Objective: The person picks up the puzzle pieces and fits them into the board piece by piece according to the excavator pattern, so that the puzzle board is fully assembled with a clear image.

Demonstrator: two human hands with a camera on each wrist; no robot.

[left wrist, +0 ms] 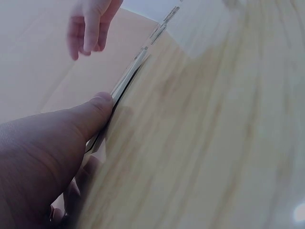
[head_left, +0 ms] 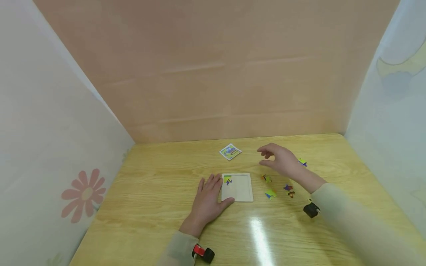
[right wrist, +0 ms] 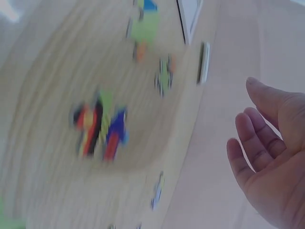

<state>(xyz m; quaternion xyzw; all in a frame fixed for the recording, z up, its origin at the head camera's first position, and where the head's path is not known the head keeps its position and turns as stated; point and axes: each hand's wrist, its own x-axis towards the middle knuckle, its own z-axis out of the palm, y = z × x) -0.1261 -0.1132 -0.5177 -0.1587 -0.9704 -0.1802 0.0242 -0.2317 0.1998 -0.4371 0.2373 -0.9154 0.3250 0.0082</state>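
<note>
A light square puzzle tray lies on the table, with a green, yellow and purple jigsaw piece in its upper left corner. My left hand rests at the tray's left side, thumb against the near edge and fingers stretched out. In the air right of and beyond the tray, my right hand hovers with loosely bent fingers, thumb apart, holding nothing. Below it lie loose jigsaw pieces: a green and orange one, a green and blue one and a dark, red and blue cluster.
Behind the tray lies a small picture card. Another yellow and blue piece sits beyond the right wrist. The wooden table meets a tan back wall, with pale panels at both sides.
</note>
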